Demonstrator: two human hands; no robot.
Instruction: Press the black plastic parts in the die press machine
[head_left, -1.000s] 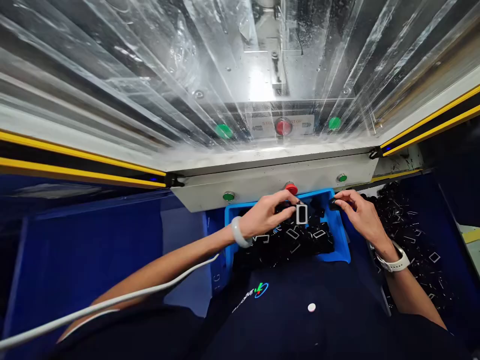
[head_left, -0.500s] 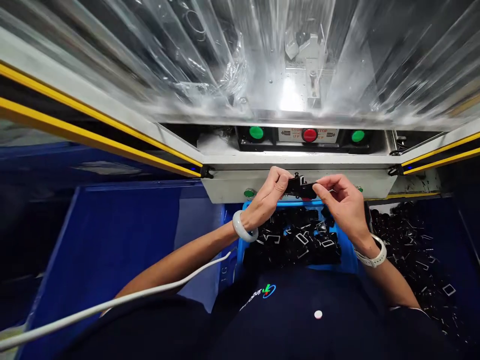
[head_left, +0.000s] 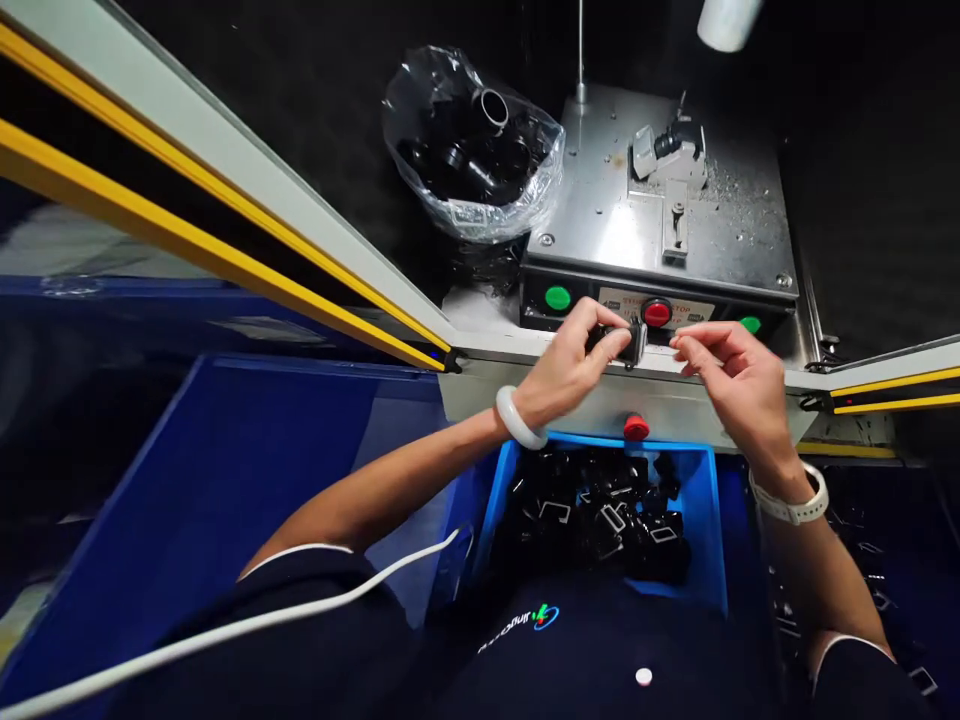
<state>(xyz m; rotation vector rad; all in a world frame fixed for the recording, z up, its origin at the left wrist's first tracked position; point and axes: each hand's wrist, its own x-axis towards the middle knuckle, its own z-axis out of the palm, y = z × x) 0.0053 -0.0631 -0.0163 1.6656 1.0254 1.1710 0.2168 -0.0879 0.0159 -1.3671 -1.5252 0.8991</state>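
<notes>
My left hand [head_left: 574, 365] is closed around a black plastic part [head_left: 636, 342] with a pale, flat end face, held upright over the machine's front ledge. To its right, my right hand [head_left: 739, 385] is pinched, thumb against fingertips, apart from that part. Whatever lies in this pinch is too small or hidden to make out. Below both hands stands a blue bin [head_left: 718, 520] filled with black plastic parts [head_left: 600, 515], some showing pale rectangular rims. Beyond the hands, a metal fixture [head_left: 679, 165] is mounted on a steel plate [head_left: 607, 180] scattered with small chips.
A clear plastic bag [head_left: 465, 215] of black tubular parts sits left of the plate. The control panel carries green buttons [head_left: 558, 298] and a red button [head_left: 657, 313]; another red knob [head_left: 636, 428] is below. Yellow-edged bars [head_left: 225, 270] flank the opening. A white cable [head_left: 300, 607] crosses the left.
The clear plastic curtain that covered the machine is out of view, exposing the fixture and bag. My hands have moved forward and separated; the black part stays in my left hand.
</notes>
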